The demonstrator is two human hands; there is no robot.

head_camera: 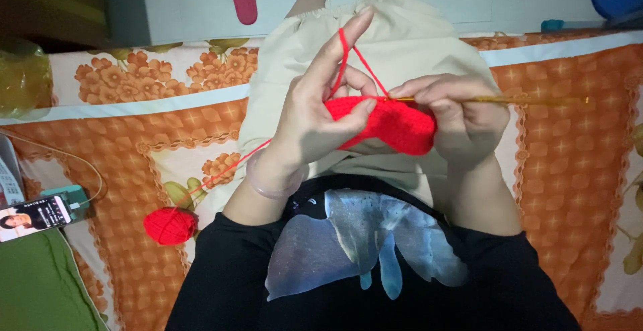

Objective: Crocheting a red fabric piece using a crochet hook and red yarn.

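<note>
While I watch: work: red crochet piece partly made
Left hand: pinching piece, yarn over finger
Right hand: clamped on crochet hook
Left: yarn ball unused

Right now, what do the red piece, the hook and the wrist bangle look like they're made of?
Red piece: soft matte yarn, ribbed stitches showing, same strand as the ball. Hook: thin, stiff, golden sheen, probably metal, possibly coated plastic. Bangle on the left hand: pale, translucent, glossy, so jade, glass or resin; cannot tell.
</note>
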